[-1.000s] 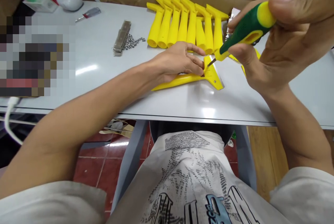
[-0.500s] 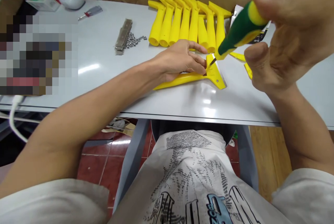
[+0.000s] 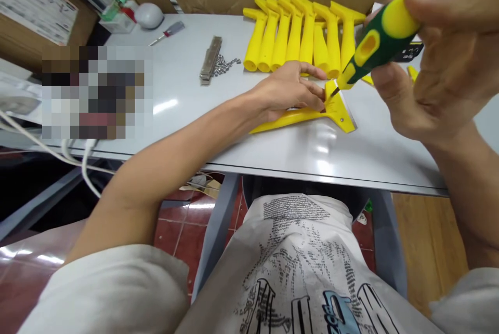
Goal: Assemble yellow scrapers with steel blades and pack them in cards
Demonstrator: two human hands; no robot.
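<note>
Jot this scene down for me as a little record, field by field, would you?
Left hand: left hand on a yellow plastic scraper with a thin metal blade
Right hand: right hand holding a green-and-yellow screwdriver, tip at the scraper's head
Surface: glossy white table
Beyond the left hand: row of yellow plastic scraper bodies
Left of row: flat silvery metal strips beside small loose screws

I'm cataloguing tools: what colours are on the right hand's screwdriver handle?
The screwdriver handle is dark green and yellow, clearest in the head view.
</note>
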